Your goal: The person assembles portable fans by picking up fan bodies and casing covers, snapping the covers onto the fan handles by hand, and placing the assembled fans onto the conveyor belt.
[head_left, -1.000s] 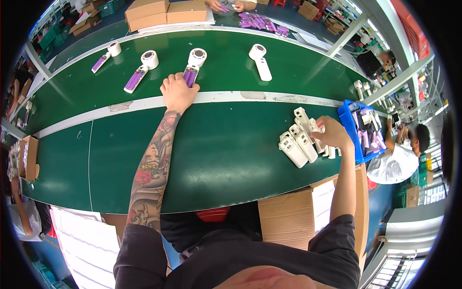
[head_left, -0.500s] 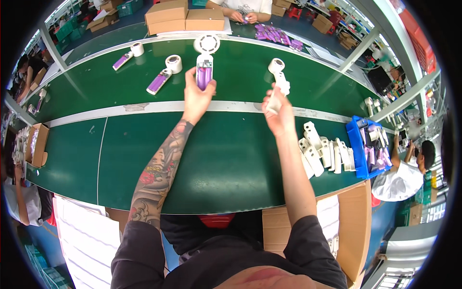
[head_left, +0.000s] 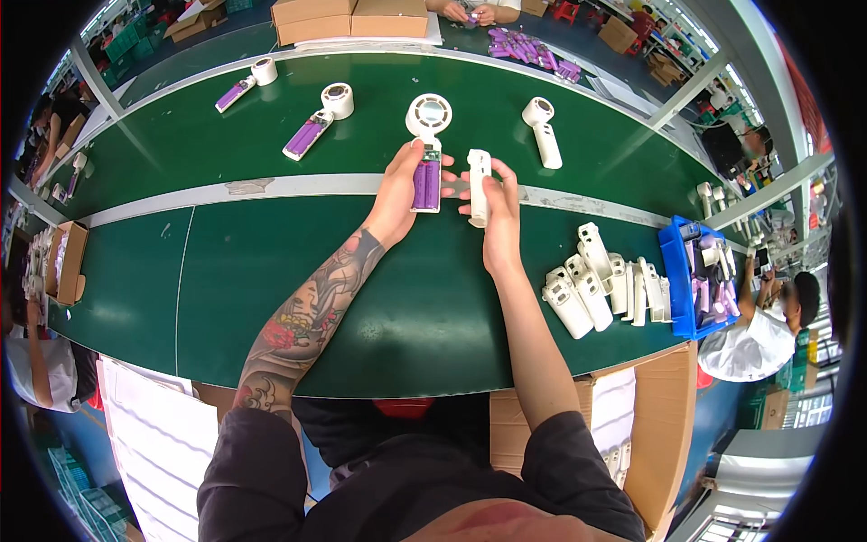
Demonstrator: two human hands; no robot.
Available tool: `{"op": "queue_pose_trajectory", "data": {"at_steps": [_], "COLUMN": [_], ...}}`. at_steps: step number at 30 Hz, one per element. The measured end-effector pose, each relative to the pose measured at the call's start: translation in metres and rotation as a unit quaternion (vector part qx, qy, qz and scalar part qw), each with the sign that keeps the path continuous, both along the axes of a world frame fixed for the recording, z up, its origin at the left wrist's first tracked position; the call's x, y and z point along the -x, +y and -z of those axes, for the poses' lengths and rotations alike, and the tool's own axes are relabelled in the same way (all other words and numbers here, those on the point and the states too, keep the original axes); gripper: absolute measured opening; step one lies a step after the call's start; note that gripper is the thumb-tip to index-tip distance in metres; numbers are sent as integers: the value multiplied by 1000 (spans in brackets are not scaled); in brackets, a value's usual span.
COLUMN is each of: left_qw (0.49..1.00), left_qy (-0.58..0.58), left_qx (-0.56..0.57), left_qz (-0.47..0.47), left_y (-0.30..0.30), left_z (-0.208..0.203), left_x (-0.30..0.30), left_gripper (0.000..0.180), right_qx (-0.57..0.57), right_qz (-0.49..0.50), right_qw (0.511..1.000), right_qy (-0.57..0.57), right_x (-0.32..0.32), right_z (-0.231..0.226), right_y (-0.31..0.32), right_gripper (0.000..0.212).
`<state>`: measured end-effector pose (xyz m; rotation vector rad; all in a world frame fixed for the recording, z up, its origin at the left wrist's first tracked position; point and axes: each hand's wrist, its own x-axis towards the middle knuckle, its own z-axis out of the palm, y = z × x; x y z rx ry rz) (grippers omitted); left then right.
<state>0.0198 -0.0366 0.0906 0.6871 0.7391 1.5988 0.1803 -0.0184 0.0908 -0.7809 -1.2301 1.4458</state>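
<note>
My left hand (head_left: 397,192) is closed round the handle of a white handheld fan (head_left: 430,115). The handle's front is uncovered, showing purple battery cells and a bit of green circuit board. Just right of it, my right hand (head_left: 502,212) grips a white handle cover (head_left: 479,188), held upright and apart from the fan. Beyond my right hand a second handheld fan (head_left: 545,140) with a white, covered handle lies on the green belt. Two more fans with bare purple cells, a nearer one (head_left: 310,134) and a farther one (head_left: 237,93), lie to the left.
White handle covers (head_left: 591,285) are heaped on the right of the table, beside a blue bin (head_left: 684,307) of white and purple parts. Cardboard boxes (head_left: 388,20) and a pile of purple cells (head_left: 533,52) lie across the belt, near another person's hands. A metal rail (head_left: 298,185) edges the belt.
My right hand has moved left with the white cover, away from the fan at right. My left hand has brought its fan right and nearer to me, so both hands are now close together.
</note>
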Motion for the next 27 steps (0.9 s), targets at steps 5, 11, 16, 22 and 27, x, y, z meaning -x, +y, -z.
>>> {"op": "queue_pose_trajectory", "data": {"at_steps": [5, 11, 16, 22, 27], "left_qw": [999, 1000, 999, 996, 994], "left_qy": [44, -6, -12, 64, 99], "left_qx": [-30, -20, -7, -39, -48], "left_qz": [4, 4, 36, 42, 28], "left_y": [-1, -4, -7, -9, -11], "left_z": [12, 8, 4, 4, -2], "left_x": [-7, -17, -21, -20, -22], "left_gripper": [38, 42, 45, 45, 46], "right_qx": [-126, -218, -254, -275, -375], "right_qz": [51, 100, 134, 126, 136], "right_qw": [977, 924, 897, 876, 840], "right_qy": [-166, -296, -336, -375, -366], "right_x": [8, 7, 12, 9, 8], "right_z": [-1, -2, -3, -4, 9], "right_y": [-9, -9, -10, -15, -9], "right_gripper": [39, 41, 41, 49, 54]}}
